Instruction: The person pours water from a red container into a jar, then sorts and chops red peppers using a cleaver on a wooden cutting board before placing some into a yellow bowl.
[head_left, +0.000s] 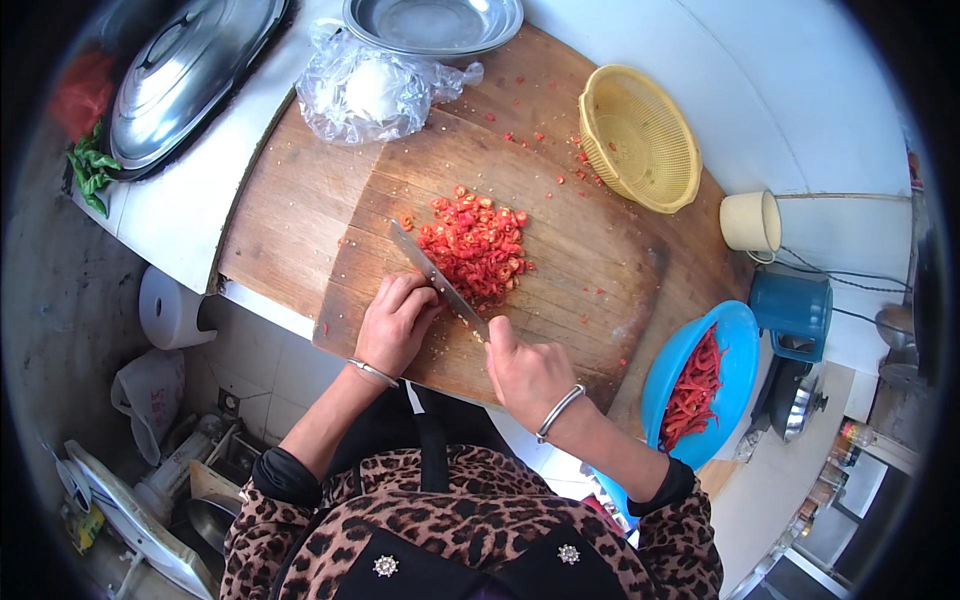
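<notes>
My right hand (529, 369) is closed round the handle of a kitchen knife (439, 279), whose blade points up and to the left over a wooden cutting board (592, 262). Bent fingers of my left hand (397, 319) rest against the near side of the blade; whether they hold something beneath is hidden. Just beyond the blade lies a heap of chopped red chili peppers (480, 240). A blue plastic basin (739, 375) at the right holds whole red chili peppers (694, 397).
Behind the board are a plastic bag (367, 90), a metal basin (431, 26) and a yellow plastic colander (641, 139). A cream mug (750, 221) and a blue container (791, 315) stand at the right. A metal lid (199, 75) lies at the far left, beside green peppers (91, 169).
</notes>
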